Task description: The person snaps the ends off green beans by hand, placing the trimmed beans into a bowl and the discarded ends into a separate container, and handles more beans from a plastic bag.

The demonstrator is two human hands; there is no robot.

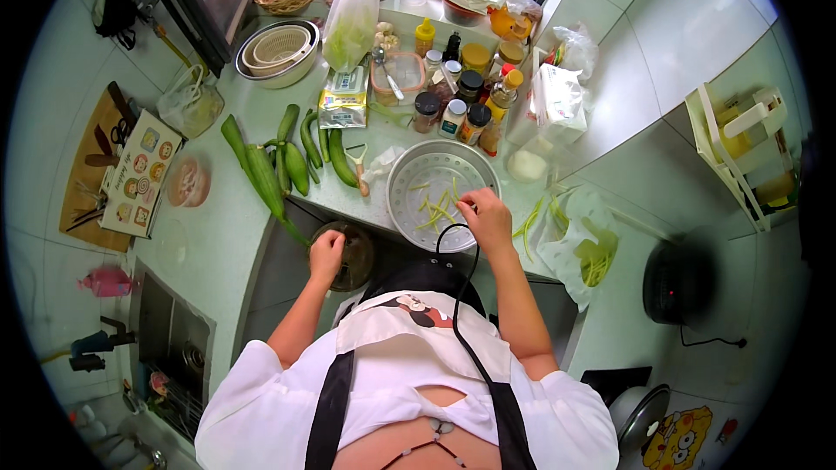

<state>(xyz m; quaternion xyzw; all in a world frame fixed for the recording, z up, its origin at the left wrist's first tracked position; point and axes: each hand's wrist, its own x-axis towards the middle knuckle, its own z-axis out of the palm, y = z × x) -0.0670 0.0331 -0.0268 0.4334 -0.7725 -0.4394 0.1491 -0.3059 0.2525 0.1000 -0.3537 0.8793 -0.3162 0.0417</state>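
Note:
My right hand [489, 219] is over the right side of a round metal basin [402, 176], its fingers pinched together; whatever is between them is too small to make out. Short, thin yellow-green bean-like pieces [433, 211] lie scattered in the basin. Lower and to the left, my left hand [327, 254] is closed above a round dark bin [355, 259] below the counter edge; its content, if any, is hidden. Right of the basin, a white plastic bag [570, 235] lies open with more long green strands [596, 263] in it.
Left of the basin lie long green gourds [261, 176], a cucumber-like vegetable [340, 157] and a peeler [358, 165]. Behind stand seasoning bottles and jars [470, 87] and a lidded plastic box [398, 74]. A sink [174, 339] is at left, a black cooker [675, 283] at right.

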